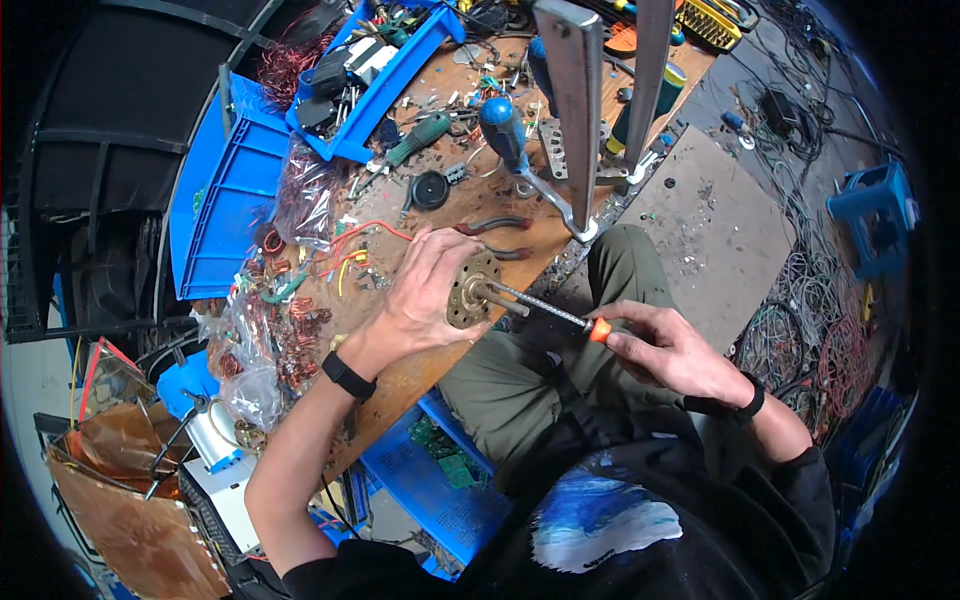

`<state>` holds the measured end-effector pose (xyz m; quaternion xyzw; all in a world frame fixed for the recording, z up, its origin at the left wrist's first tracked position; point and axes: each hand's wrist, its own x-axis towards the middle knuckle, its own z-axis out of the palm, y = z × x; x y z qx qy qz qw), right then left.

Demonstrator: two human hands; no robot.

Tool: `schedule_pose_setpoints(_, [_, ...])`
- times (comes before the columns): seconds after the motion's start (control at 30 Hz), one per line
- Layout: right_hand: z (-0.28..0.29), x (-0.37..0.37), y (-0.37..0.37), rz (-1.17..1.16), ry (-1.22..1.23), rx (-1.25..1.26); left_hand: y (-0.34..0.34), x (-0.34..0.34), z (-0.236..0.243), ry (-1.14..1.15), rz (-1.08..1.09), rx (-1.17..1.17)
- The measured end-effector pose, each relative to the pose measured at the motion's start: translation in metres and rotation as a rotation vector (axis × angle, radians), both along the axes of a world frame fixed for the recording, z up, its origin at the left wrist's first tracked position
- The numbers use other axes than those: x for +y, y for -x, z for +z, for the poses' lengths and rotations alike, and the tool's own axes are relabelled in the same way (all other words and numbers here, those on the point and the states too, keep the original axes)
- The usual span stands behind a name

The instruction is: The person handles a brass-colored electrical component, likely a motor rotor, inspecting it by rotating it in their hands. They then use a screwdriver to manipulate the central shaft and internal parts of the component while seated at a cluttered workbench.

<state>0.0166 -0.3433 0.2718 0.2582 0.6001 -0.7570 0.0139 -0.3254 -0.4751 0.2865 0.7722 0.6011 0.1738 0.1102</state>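
Note:
My left hand (412, 298) grips a round brass-coloured metal disc (463, 306) by its edge, above the front edge of the workbench. Small holes ring the disc, and a hub and a short post stand out from its face. In my right hand (665, 345) is a screwdriver (545, 306) with an orange collar at its handle; most of the handle is hidden in the fingers. Its long shaft points left, and the tip meets the hub area; the exact contact is hard to see. Pliers (495, 236) with dark handles lie just beyond the disc.
A metal lever frame (578, 100) rises at the bench's right side, a blue-handled tool (505, 135) beside it. A green screwdriver (420, 138) and copper scraps (300, 325) litter the wooden bench (400, 385). Blue bins (235, 190) stand left; tangled cables (800, 310) cover the right floor.

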Motion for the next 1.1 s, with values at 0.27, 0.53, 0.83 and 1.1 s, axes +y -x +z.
schedule_pose_setpoints(0.27, [-0.002,0.000,0.000,-0.001,-0.022,0.014,0.001,0.000,-0.004,-0.023,-0.011,0.002])
schedule_pose_setpoints(0.53, [0.005,0.007,0.001,-0.004,0.354,-0.060,-0.001,0.000,-0.001,-0.019,-0.002,0.007])
schedule_pose_setpoints(0.83, [0.030,0.016,0.015,0.105,0.155,-0.113,0.000,-0.001,-0.002,-0.015,0.004,0.032])
schedule_pose_setpoints(1.1, [0.033,0.028,0.025,0.180,-0.077,-0.132,-0.001,0.001,-0.001,-0.017,0.027,0.054])
